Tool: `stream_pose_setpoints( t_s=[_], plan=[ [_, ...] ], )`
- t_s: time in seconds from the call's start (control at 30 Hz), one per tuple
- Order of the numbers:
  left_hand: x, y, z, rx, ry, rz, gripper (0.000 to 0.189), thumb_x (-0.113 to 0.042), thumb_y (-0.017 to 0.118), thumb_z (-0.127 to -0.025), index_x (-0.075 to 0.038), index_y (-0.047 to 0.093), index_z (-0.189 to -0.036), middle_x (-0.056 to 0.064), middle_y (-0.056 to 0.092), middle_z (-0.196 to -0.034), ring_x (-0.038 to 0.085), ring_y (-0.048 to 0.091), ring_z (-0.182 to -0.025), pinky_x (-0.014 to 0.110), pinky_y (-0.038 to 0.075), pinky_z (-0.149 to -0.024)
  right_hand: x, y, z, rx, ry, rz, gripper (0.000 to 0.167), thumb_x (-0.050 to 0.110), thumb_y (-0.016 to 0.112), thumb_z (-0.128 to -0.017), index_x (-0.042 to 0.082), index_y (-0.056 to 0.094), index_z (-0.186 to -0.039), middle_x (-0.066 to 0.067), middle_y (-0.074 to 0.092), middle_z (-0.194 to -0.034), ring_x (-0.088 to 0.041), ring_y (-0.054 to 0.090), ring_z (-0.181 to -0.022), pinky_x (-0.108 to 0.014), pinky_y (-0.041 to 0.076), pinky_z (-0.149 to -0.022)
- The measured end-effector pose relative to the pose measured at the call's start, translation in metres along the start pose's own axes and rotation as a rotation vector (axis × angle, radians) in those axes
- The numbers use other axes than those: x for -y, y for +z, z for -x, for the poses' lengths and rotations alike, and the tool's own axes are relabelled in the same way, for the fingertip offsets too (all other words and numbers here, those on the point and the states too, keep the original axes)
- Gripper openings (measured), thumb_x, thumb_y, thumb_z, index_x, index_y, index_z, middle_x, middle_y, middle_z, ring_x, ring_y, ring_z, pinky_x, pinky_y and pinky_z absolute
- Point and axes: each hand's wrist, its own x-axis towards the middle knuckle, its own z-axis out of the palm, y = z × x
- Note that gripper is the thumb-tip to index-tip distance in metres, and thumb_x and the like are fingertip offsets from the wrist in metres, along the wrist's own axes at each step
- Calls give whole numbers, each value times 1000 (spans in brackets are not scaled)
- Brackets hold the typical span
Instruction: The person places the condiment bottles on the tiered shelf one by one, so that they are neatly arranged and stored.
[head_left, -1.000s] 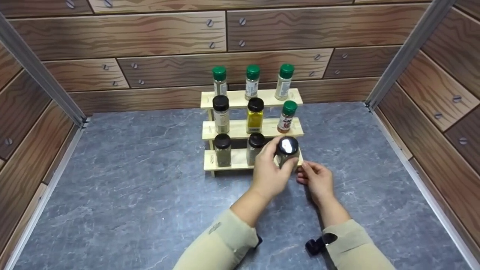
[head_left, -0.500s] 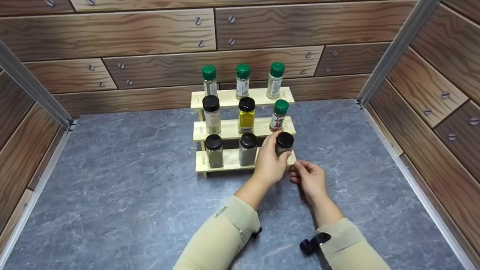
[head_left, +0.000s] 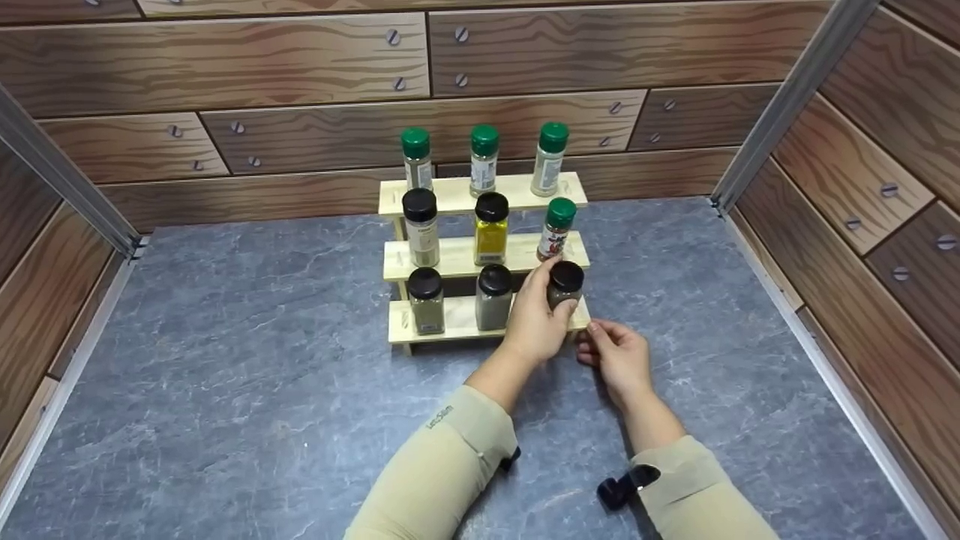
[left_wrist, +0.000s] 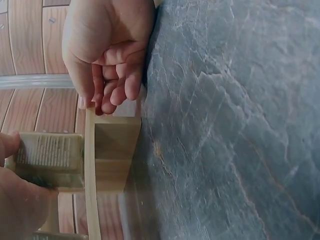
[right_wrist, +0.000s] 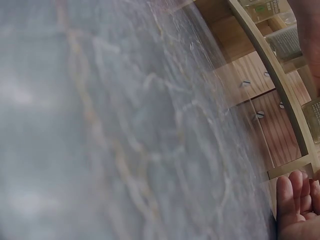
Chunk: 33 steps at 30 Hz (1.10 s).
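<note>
My left hand point(head_left: 536, 322) grips a square glass spice jar point(head_left: 566, 281) with a black lid, at the right end of the lowest shelf. In the left wrist view the base of this spice jar point(left_wrist: 47, 157) meets or nearly meets the shelf board. My right hand point(head_left: 622, 360) pinches the front right corner of the wooden spice rack point(head_left: 461, 322), thumb on the board and fingers curled below it. To the left on that shelf stand two more black-lidded jars, one greenish point(head_left: 427, 304) and one grey point(head_left: 493, 300).
The middle shelf bears a tall black-lidded jar point(head_left: 422, 232), a yellow jar point(head_left: 491, 232) and a green-capped jar point(head_left: 556, 229). Three green-capped jars, including the centre one point(head_left: 484, 161), line the top shelf. A wood-patterned wall point(head_left: 315, 67) stands behind the grey marbled table point(head_left: 262, 360).
The jar in my left hand has tilted upright and come down a little toward the lowest shelf. My right hand stays at the rack's corner. The head view has shifted slightly.
</note>
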Motion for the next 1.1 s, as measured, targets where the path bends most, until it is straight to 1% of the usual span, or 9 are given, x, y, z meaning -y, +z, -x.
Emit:
stream_pose_setpoints(
  t_s=[0.1,0.23,0.5,0.73,0.87,0.97,1.03,1.1],
  plan=[
    [0,0,-1,-10,-3,26,65,4,71,-95,-4,46,-154,23,52,-154,33,51,-142,38,37,-123,0,0,0,0,-1,2,20,0,59,-106,-17,64,-115,-6,73,-78,-12,70,-62,-26,63,-61],
    [1,1,-1,-16,-11,46,65,5,72,-94,-6,46,-152,22,53,-154,31,52,-142,36,37,-122,0,-1,0,-1,1,17,23,1,59,-107,-19,62,-118,-5,72,-78,-12,70,-62,-26,63,-61],
    [2,1,-1,-43,20,62,63,6,73,-92,-4,48,-149,22,55,-152,31,53,-141,37,38,-122,1,0,1,5,9,30,27,1,59,-107,-20,61,-123,-4,72,-80,-11,69,-64,-25,63,-61],
    [-1,-2,0,-67,22,65,66,7,73,-90,-3,47,-149,19,54,-153,30,49,-144,35,34,-124,0,1,0,7,0,36,27,1,58,-107,-21,61,-122,-3,72,-79,-11,69,-63,-25,63,-61],
    [-6,-5,0,-99,18,25,64,4,74,-91,-2,47,-150,17,55,-150,31,50,-143,36,34,-124,-1,5,-2,23,-2,41,27,1,59,-107,-21,61,-121,-4,72,-79,-11,69,-63,-25,63,-61],
    [-13,-8,5,-130,40,-49,64,-1,74,-94,-1,46,-151,17,52,-149,31,49,-142,36,35,-124,-2,8,-2,34,7,41,26,2,60,-106,-20,63,-121,-5,73,-79,-12,70,-64,-25,63,-61],
    [-21,-11,10,-167,72,-99,64,-5,76,-94,1,46,-150,18,51,-150,32,48,-142,36,34,-124,-4,9,-2,42,17,43,26,4,61,-106,-18,64,-120,-4,73,-80,-12,70,-65,-26,63,-62],
    [-35,-17,17,-217,117,-122,65,-8,77,-93,2,46,-149,19,49,-151,31,48,-142,35,34,-124,-5,9,-2,52,21,43,26,5,61,-107,-17,65,-120,-4,74,-81,-12,71,-66,-26,63,-62]
  ],
)
